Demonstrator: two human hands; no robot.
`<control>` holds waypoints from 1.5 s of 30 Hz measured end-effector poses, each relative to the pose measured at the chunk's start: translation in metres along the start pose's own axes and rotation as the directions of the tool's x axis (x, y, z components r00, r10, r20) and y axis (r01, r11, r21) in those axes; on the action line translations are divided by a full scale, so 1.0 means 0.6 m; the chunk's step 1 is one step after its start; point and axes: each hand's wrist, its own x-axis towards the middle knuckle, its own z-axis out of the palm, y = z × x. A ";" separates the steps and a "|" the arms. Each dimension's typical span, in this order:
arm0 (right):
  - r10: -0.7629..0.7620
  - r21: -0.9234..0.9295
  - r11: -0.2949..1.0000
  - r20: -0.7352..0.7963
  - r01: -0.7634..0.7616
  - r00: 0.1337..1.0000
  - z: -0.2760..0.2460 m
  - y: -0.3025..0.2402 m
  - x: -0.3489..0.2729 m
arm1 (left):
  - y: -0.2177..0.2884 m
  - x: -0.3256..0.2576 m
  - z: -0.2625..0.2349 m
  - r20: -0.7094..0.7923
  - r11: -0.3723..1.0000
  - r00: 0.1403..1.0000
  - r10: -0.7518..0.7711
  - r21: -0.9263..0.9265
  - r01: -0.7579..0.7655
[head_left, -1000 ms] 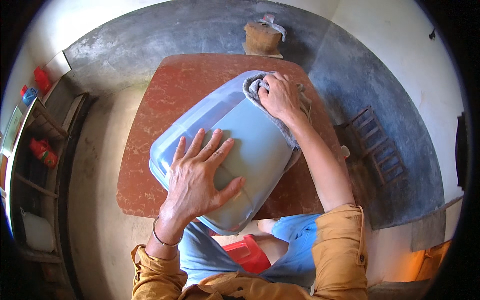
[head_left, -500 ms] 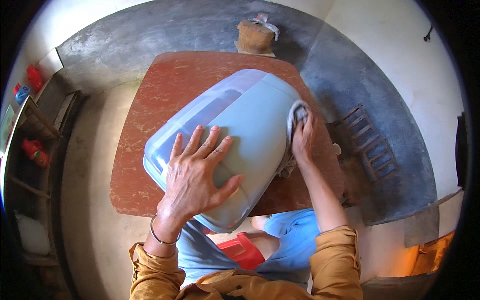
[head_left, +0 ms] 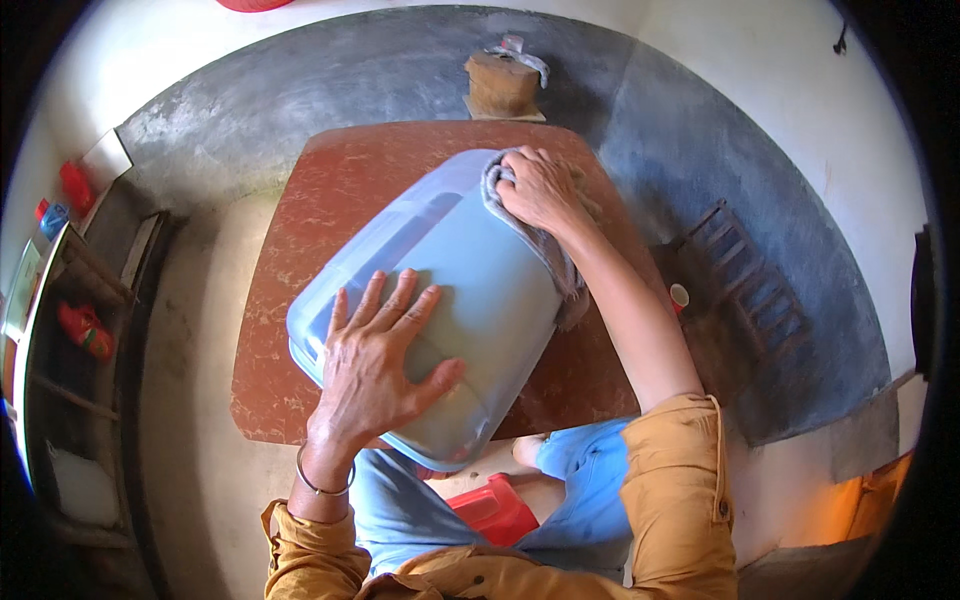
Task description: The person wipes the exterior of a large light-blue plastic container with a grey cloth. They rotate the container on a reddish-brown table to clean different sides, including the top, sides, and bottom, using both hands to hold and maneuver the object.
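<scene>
A pale blue plastic container (head_left: 470, 290) with a clear, see-through section along its left side lies on a reddish-brown marbled table (head_left: 290, 260). My left hand (head_left: 370, 370) rests flat on the near left part of it, fingers spread. At the far right corner, my right hand (head_left: 540, 190) grips a bunched grey cloth (head_left: 560, 265) and presses it to the container's surface. A loose end of that cloth hangs down along the right side. The container's underside is hidden.
A red plastic stool (head_left: 490, 508) shows below me between my legs. Wooden shelves (head_left: 75, 390) with red items stand at the left. A wooden rack (head_left: 750, 275) leans at the right near a cup (head_left: 679, 296). A brown block-shaped stand (head_left: 503, 85) is beyond the table.
My right hand has slid the cloth from the container's right edge up and leftward to its far corner. My left hand stays spread on the container. The view has shifted slightly.
</scene>
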 end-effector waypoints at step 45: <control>0.451 0.902 0.394 -0.022 -0.177 0.892 0.082 -0.060 -0.397 | -0.147 0.016 -0.072 0.191 0.965 0.962 -0.197 0.212 0.156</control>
